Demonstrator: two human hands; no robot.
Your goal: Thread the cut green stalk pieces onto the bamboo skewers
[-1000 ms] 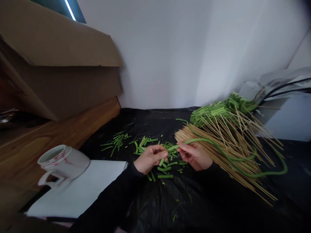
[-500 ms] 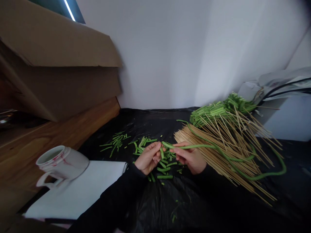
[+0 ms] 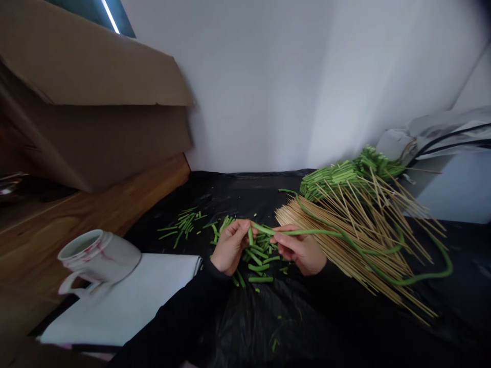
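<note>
My left hand [image 3: 230,246] pinches the near end of a long green bean [image 3: 318,231], and a short bean piece [image 3: 250,236] hangs at its fingertips. My right hand [image 3: 301,249] grips the same long bean a little farther along. From there the bean trails right in loops over a heap of thin wooden sticks [image 3: 333,235]. Below and between my hands lie several cut bean pieces [image 3: 260,279]. Another small group of thin pieces [image 3: 185,223] rests farther left on the black plastic sheet [image 3: 245,317].
At the left, a white mug [image 3: 100,256] stands on a white pad [image 3: 153,291], near a large cardboard box [image 3: 115,138]. A green bundle of cut beans [image 3: 341,175] lies at the back right, beside a pale box [image 3: 456,184] with plastic and black cables. A wall rises behind.
My left hand has moved slightly up and left, and its fingers now hold the tip of the long bean. My right hand has barely moved.
</note>
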